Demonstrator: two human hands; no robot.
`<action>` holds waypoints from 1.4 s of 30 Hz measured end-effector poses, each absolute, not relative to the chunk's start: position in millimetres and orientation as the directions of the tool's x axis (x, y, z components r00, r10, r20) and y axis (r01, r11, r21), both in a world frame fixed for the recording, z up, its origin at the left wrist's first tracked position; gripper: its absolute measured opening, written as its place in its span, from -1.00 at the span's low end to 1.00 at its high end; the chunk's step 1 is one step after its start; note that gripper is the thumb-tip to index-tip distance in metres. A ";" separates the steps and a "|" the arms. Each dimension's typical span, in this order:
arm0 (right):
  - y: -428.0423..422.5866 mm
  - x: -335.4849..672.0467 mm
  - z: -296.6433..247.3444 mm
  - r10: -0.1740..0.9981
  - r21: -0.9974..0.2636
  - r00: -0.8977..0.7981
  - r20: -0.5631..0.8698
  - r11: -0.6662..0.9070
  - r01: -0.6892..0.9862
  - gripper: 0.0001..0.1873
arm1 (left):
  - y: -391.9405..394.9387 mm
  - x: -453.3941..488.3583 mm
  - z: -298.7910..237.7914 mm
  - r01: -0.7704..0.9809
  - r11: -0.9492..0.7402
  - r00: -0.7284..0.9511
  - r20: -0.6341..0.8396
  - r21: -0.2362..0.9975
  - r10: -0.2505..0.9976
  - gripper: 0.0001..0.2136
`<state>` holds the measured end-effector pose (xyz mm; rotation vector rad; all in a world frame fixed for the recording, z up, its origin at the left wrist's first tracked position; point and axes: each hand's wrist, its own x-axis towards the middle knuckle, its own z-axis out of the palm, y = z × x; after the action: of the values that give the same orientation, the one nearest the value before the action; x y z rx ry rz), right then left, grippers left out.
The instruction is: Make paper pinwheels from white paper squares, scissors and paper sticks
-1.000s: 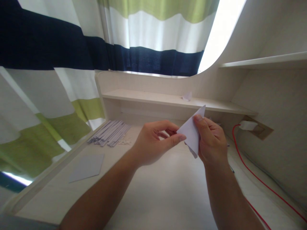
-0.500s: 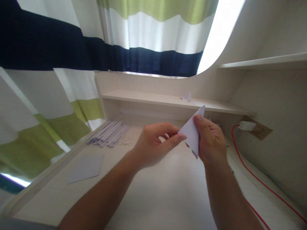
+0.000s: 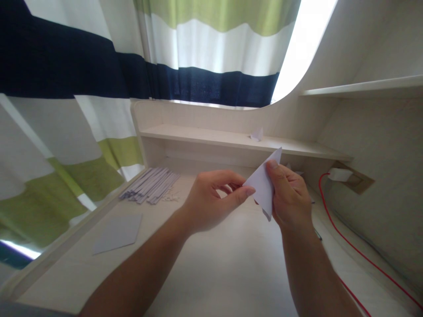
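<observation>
A folded piece of white paper [image 3: 263,187] is held up between my hands, above the desk. With thumb and fingertips my left hand [image 3: 216,198] pinches its left corner. My right hand [image 3: 291,193] grips the right side, the thumb lying on the face turned toward me. Paper hides most of the right fingers. A small folded flap sticks out at the lower edge of the paper.
A flat white paper sheet [image 3: 119,233] lies on the desk [image 3: 218,273] at left. Behind it are several paper strips [image 3: 150,185] and small scraps [image 3: 171,195]. A folded paper piece [image 3: 257,134] rests on the shelf [image 3: 205,135]. A red cable [image 3: 346,246] runs from a white plug [image 3: 340,174] at right.
Both hands keep the same hold on the folded paper. The paper and my left fingertips sit very slightly further left and lower in the view.
</observation>
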<state>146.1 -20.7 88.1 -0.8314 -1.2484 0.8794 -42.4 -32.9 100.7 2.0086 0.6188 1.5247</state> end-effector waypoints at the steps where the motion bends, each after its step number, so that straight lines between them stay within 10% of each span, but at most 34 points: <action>1: -20.2 145.6 87.8 0.898 -0.893 0.102 0.428 0.437 -0.102 -0.47 | -33.1 -42.6 100.7 0.039 -0.742 0.258 0.711 0.669 0.654 -0.93; 10: -17.2 152.6 92.6 0.781 -0.774 0.122 0.613 0.624 -0.105 -0.80 | -33.1 -44.8 103.7 0.165 -0.745 0.269 0.697 0.646 0.665 -0.90; 30: -18.9 162.0 97.2 0.777 -0.776 0.149 0.612 0.626 -0.078 -0.81 | -25.6 -50.4 101.5 0.112 -0.624 0.328 0.563 0.774 0.758 -0.85; 42: -16.8 160.0 97.3 0.877 -0.891 -0.189 0.442 0.454 0.025 -0.66 | -13.7 -49.9 97.4 -0.058 -0.512 0.193 0.513 0.857 0.836 -0.78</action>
<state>160.0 -16.8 97.3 -0.8109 -1.5734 0.9426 -49.9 -13.7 97.4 1.6781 0.7439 1.4265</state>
